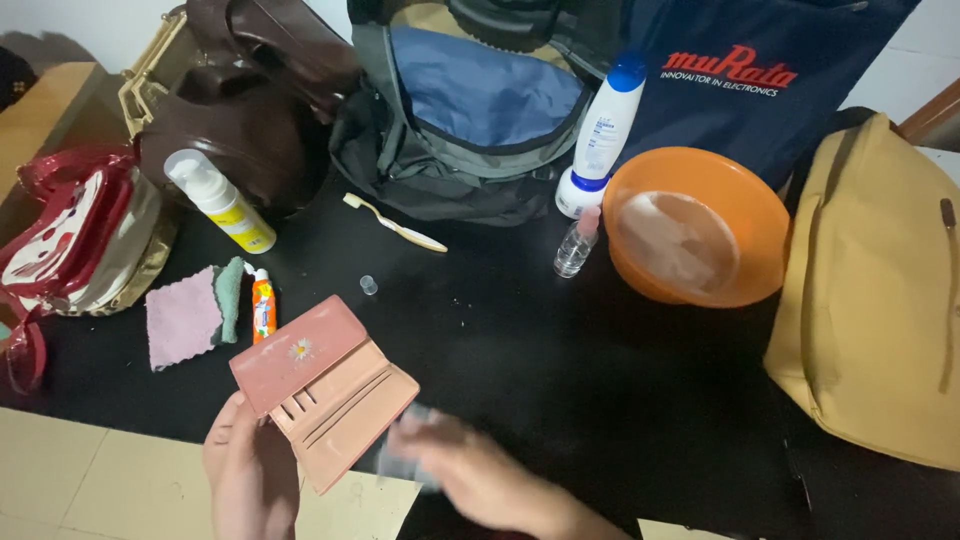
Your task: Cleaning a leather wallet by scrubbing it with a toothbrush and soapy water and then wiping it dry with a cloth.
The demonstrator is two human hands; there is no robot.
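On the black desk (520, 340) stand an orange bowl (697, 228), a white lotion bottle with a blue cap (603, 135) and a small clear bottle (577, 243). A toothbrush (394, 223), pink cloth (183, 318) and yellow backpack (880, 290) lie nearby.

1. Right hand (470, 478) motion-blurred; the pale item at its fingers cannot be identified.
2. Left hand (248, 470) cut off by bottom edge.
3. Yellow backpack (880, 300) cropped at right edge.
4. Red pouch (70, 235) cropped at left edge.
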